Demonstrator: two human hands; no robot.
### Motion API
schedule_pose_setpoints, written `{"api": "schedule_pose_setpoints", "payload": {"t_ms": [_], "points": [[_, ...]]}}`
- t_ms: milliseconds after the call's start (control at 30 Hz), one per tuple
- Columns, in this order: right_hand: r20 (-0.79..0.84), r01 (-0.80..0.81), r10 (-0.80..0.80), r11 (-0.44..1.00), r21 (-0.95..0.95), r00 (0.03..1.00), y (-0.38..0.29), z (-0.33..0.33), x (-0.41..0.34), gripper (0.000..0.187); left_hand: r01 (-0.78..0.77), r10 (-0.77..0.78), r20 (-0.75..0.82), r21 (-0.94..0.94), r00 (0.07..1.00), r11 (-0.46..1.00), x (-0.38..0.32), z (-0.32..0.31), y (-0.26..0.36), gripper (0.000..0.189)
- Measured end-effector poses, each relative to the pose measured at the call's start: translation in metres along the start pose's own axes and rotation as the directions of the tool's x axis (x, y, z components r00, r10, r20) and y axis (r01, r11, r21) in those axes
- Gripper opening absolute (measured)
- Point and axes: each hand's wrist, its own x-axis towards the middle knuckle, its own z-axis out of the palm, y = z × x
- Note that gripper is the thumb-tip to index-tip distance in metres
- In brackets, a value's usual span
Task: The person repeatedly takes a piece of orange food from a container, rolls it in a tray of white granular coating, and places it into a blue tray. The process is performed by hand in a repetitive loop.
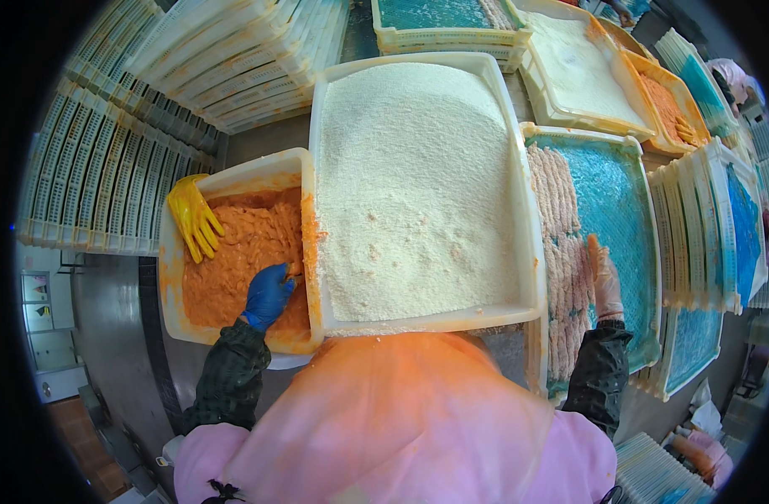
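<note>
My left hand (268,295), in a blue glove, reaches into a white bin (170,315) of orange-coated raw meat pieces (249,236). Its fingers curl down at the meat near the bin's right wall; whether they grip a piece is hidden. A yellow rubber glove (195,217) hangs over that bin's far left corner. Beside it, a large white tub (529,239) holds pale breading crumbs (416,170). My right hand (603,280), in a thin whitish glove, is held edge-on with fingers extended against rows of breaded strips (557,208) on a blue-lined tray (617,189).
Tall stacks of white slotted trays (107,170) stand at the left, with another stack (690,227) at the right. Farther back are a second crumb tub (573,69), an orange meat bin (665,107) and a blue-lined tray (432,16). Other people (705,453) appear along the right rim.
</note>
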Motion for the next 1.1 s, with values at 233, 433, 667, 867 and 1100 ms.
{"api": "schedule_pose_setpoints", "payload": {"t_ms": [233, 433, 667, 867, 1100], "points": [[0.076, -0.011, -0.016, 0.941, 0.337, 0.997, -0.137, 0.135, -0.01, 0.051, 0.279, -0.256, 0.148, -0.739, 0.955, 0.613, -0.013, -0.026, 0.034, 0.032], [0.867, 0.451, -0.031, 0.863, -0.228, 0.497, -0.065, 0.265, -0.029, 0.054, 0.151, -0.147, -0.041, 0.141, 0.988, 0.978, -0.035, 0.004, -0.034, 0.051], [0.252, 0.321, -0.219, 0.8, -0.507, 0.943, -0.066, 0.229, 0.006, 0.028, 0.314, -0.401, -0.047, -0.541, 0.915, 0.78, -0.051, -0.067, -0.017, 0.034], [0.208, 0.2, -0.11, 0.85, -0.488, 0.972, -0.036, 0.228, 0.015, 0.028, 0.183, -0.085, 0.172, -0.713, 0.981, 0.677, -0.018, -0.129, 0.104, 0.038], [0.148, 0.096, -0.034, 0.895, -0.435, 0.988, -0.051, 0.226, 0.015, 0.027, 0.023, 0.28, 0.435, -0.573, 0.856, 0.819, 0.025, -0.104, 0.191, 0.044]]}}
